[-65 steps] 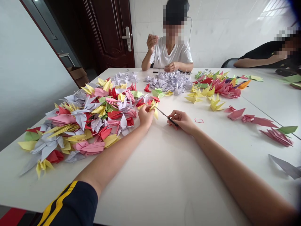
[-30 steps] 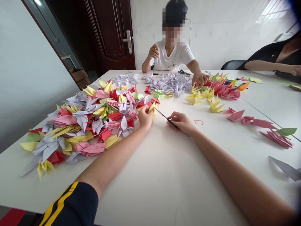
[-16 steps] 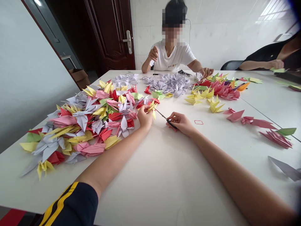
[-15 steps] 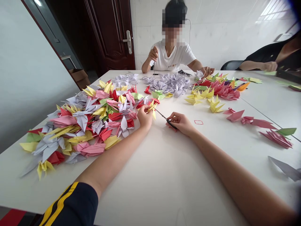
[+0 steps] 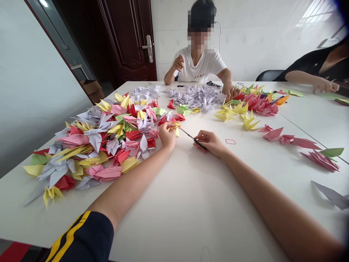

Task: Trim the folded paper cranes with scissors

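In front of you at 12 o'clock, the yellow paper piece sits lower and shows less of itself than half a second ago; you seem to have turned it in your fingers. Your left hand is closed, pinching it. Your right hand, just past 12 o'clock, grips the slim black-handled tool, its shaft pointing towards 10 o'clock and reaching the paper. You cannot tell from here whether the tip is inside a fold or merely against it. The fold work looks unfinished, since tool and paper meet.

The heap of folded paper lies at 11 o'clock, beside your left hand. Across at 12 o'clock, the co-worker's reaching hand no longer shows the pale piece seen earlier. Towards 1 or 2 o'clock, the other person's hand has shifted too.

You find no readable brand or label: the shirt print opposite is too small, and the red outline at 1 o'clock holds no writing.
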### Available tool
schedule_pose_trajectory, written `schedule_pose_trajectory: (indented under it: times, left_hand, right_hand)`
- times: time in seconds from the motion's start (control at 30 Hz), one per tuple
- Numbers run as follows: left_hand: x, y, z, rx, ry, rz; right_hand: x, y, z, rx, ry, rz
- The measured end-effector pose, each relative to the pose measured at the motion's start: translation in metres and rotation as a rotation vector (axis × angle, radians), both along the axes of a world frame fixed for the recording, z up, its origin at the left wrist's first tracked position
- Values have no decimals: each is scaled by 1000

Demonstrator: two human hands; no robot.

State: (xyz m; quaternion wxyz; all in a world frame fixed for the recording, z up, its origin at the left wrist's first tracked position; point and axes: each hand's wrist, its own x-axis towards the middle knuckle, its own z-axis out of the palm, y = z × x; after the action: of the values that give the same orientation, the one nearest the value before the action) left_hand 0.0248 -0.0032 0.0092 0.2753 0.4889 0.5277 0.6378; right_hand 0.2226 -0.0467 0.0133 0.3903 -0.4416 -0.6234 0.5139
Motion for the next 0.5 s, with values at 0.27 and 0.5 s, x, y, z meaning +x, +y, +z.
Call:
schedule_pose_trajectory:
  times: [0.27, 0.5]
  left_hand:
    - [1, -4, 4, -29, 10, -1]
    - [1, -3, 6, -55, 0, 2]
  right_hand:
    - [-2, -1, 1, 5, -13, -11]
    - [-1, 0, 0, 8, 2, 3]
